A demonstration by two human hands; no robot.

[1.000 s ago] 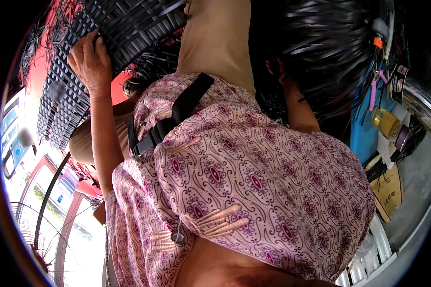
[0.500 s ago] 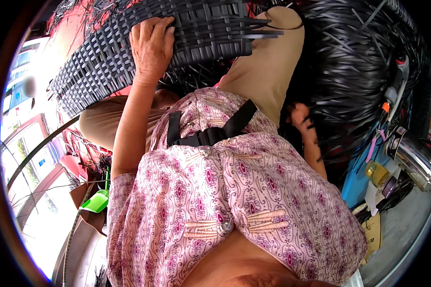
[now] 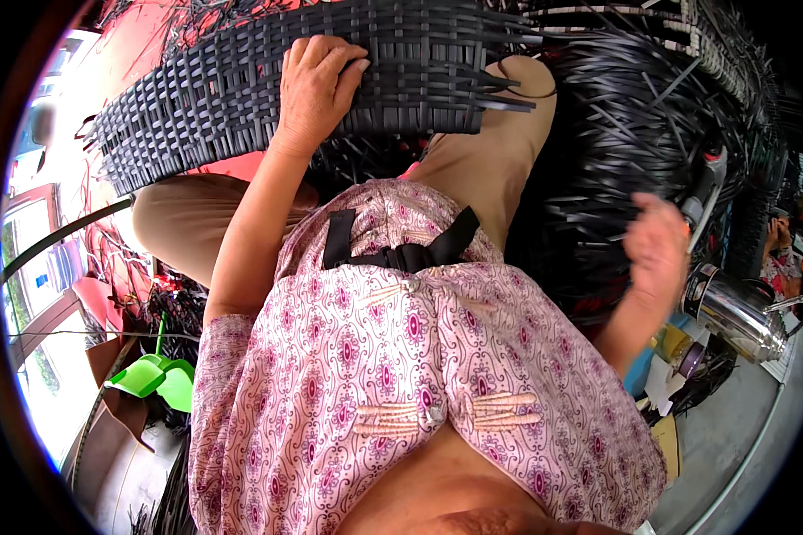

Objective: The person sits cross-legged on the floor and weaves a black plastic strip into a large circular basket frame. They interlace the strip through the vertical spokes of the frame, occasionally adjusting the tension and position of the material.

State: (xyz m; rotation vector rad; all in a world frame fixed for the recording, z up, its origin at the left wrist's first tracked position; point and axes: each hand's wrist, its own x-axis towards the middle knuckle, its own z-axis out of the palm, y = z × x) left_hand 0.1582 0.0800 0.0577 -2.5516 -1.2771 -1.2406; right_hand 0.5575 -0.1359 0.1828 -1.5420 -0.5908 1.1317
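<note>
Surrounding you is a cluttered work area: a red surface [image 3: 134, 53] shows behind the work at the upper left, window frames [image 3: 36, 294] run along the left rim, and a grey floor [image 3: 732, 437] lies at the lower right.

Your left hand [image 3: 317, 85] rests palm-down on top of the black woven panel [image 3: 241, 98], its fingers curled over the weave near the panel's upper edge. It presses on the panel; whether the fingers close around anything cannot be told.

The woven panel lies across your lap at the top of the view, supported on your knees in tan trousers [image 3: 500, 152]. Loose strip ends [image 3: 500, 89] stick out from its right side, just beside your left hand.

Your right hand [image 3: 656, 250] is raised at the right, well apart from the panel, and is blurred. Its fingers appear loosely spread with nothing seen in them.

A mass of loose black strips [image 3: 633, 134] fills the area behind your right hand. A shiny metal kettle [image 3: 732, 308] stands just beside that hand, at its right.

A black strap with a buckle [image 3: 401, 254] crosses your patterned pink shirt [image 3: 375, 374].

A green plastic dustpan [image 3: 156, 374] lies at the lower left, near the window side.
</note>
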